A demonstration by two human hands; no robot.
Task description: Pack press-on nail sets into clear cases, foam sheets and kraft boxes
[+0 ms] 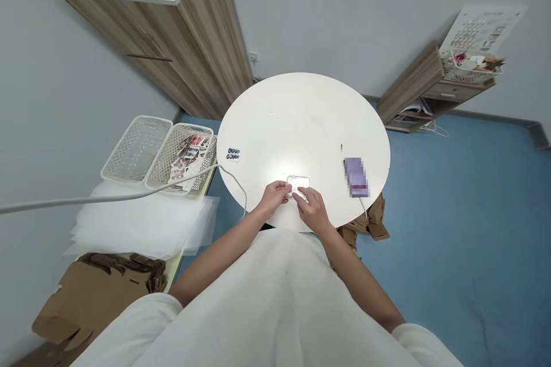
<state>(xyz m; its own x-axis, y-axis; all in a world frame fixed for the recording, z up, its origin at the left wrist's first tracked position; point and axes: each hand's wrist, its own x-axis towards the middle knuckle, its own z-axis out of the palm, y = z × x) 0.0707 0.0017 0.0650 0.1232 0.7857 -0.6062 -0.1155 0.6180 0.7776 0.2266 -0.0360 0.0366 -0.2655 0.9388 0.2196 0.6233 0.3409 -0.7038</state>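
Observation:
Close to the near edge of the round white table (301, 114), a small clear plastic box (300, 180) is between my two hands. My left hand (275, 195) is closed on the box's left side, thumb on top. On the right, my right hand (313, 207) has its fingers bent over the box's near right part, touching it; whether they pinch something small there is too fine to see. A card with several dark, shiny press-on nails (233, 154) lies at the table's left. A phone-like purple object (356, 177), blurred out, rests at the right with a cable.
Left of the table stand a clear plastic bin (136, 149) and a white perforated basket (161, 157) of printed cards. Translucent sheets (129, 223) and flattened cardboard boxes (92, 298) lie nearer. A white cable (107, 198) crosses to the table. Cardboard (377, 219) sits below right.

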